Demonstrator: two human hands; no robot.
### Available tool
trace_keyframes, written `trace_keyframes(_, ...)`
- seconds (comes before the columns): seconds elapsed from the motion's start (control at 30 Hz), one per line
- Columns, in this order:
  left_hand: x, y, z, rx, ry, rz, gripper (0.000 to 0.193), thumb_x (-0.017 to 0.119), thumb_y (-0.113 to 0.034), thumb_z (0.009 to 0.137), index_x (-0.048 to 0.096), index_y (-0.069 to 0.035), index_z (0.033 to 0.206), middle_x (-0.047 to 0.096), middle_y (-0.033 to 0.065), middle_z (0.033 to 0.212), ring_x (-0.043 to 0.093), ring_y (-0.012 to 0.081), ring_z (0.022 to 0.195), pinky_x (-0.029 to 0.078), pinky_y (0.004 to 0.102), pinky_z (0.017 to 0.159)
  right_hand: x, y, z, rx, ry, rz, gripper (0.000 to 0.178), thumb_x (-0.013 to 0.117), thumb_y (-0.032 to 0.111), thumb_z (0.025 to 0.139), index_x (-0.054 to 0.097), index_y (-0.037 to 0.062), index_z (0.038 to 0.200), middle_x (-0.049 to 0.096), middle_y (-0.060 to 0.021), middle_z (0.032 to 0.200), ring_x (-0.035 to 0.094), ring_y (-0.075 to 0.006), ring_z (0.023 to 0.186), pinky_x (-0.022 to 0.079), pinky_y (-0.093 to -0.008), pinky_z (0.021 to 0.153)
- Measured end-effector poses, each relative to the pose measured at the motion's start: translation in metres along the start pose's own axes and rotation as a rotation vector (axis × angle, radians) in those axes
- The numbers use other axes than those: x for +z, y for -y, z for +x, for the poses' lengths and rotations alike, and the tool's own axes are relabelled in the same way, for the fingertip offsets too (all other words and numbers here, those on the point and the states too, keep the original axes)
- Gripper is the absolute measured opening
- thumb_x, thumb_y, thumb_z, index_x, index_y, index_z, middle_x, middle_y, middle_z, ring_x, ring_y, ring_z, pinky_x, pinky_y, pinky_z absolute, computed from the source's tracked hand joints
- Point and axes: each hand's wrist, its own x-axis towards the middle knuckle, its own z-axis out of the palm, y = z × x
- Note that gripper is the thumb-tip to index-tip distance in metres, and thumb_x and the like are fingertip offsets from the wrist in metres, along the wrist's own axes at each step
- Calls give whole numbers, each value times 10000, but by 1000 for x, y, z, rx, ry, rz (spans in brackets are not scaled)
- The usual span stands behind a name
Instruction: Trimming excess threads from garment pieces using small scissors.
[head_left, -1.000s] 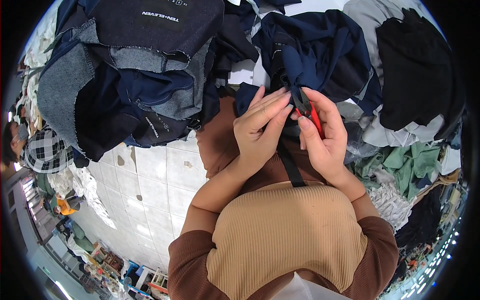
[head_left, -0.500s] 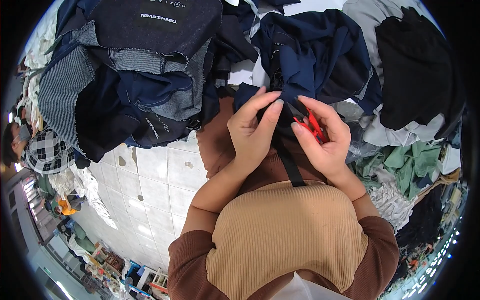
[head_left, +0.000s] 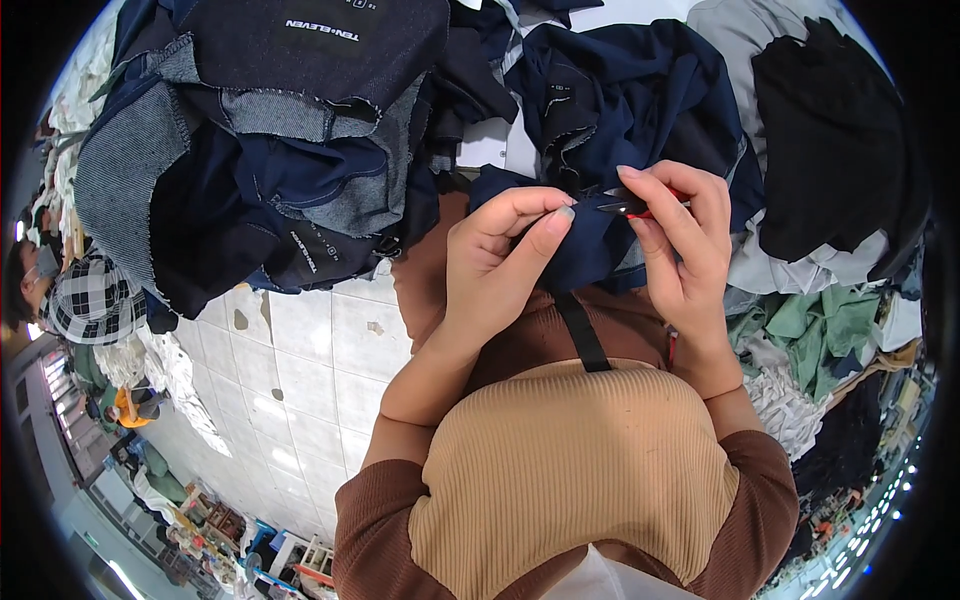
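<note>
Thumb and forefinger of my left hand [head_left: 508, 255] are pinched together in front of the navy garment [head_left: 640, 110]; what lies between the tips is too small to make out. My right hand [head_left: 685, 235] grips a pair of thread snips [head_left: 625, 208] with red handles and dark blades. The blades point left, close to the left fingertips. Part of the red handle is hidden by the right fingers. The navy garment hangs off the table edge below both hands, its cut edge bunched just above them.
A heap of dark denim pieces [head_left: 320, 110] with frayed edges fills the table on the left. Black cloth [head_left: 830, 140] lies over grey fabric at the right. Green cloth pieces [head_left: 815, 335] are piled below it. A person [head_left: 40, 275] sits at the far left.
My right hand has turned, so the snips' blades now point left at the left fingertips. The dark cloth held up between my hands has dropped and spread below them.
</note>
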Motion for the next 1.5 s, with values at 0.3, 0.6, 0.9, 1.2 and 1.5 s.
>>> trace_keyframes(0.3, -4, 3, 3, 106, 34, 219, 160, 585, -74, 912, 650, -6, 1042, 657, 11, 921, 562, 37, 819, 432, 163, 715, 1, -1, -1, 11, -3, -7, 370, 670, 14, 709, 686, 131, 1059, 562, -41, 952, 487, -215, 852, 366, -308, 766)
trace_keyframes(0.6, -3, 3, 2, 79, 42, 202, 161, 582, -77, 914, 648, -3, 1041, 655, 8, 922, 554, 33, 814, 428, 160, 714, 0, -1, -2, 2, 5, -12, 365, 675, 14, 702, 688, 131, 1048, 561, -37, 933, 487, -210, 836, 364, -307, 749)
trace_keyframes(0.9, -2, 2, 0, 42, 51, 181, 162, 583, -76, 914, 650, -3, 1043, 643, -20, 900, 519, 3, 768, 405, 139, 667, 1, -3, -3, -7, 13, 4, 359, 680, 24, 699, 689, 129, 1043, 559, -38, 927, 491, -214, 832, 364, -314, 752)
trace_keyframes(1.2, -2, 2, 0, 28, 54, 201, 157, 587, -72, 911, 653, -6, 1038, 627, -42, 860, 481, -14, 707, 369, 129, 610, 3, -4, -4, -37, -27, 19, 350, 690, 17, 677, 705, 119, 1012, 572, -33, 887, 500, -202, 777, 388, -300, 697)
trace_keyframes(1.5, 0, 2, 1, 34, 67, 237, 149, 585, -61, 907, 657, -5, 1025, 655, -17, 877, 531, 3, 755, 410, 140, 660, 3, -8, -5, -49, -104, -1, 316, 699, 5, 672, 715, 99, 974, 589, -34, 854, 507, -191, 756, 402, -276, 656)
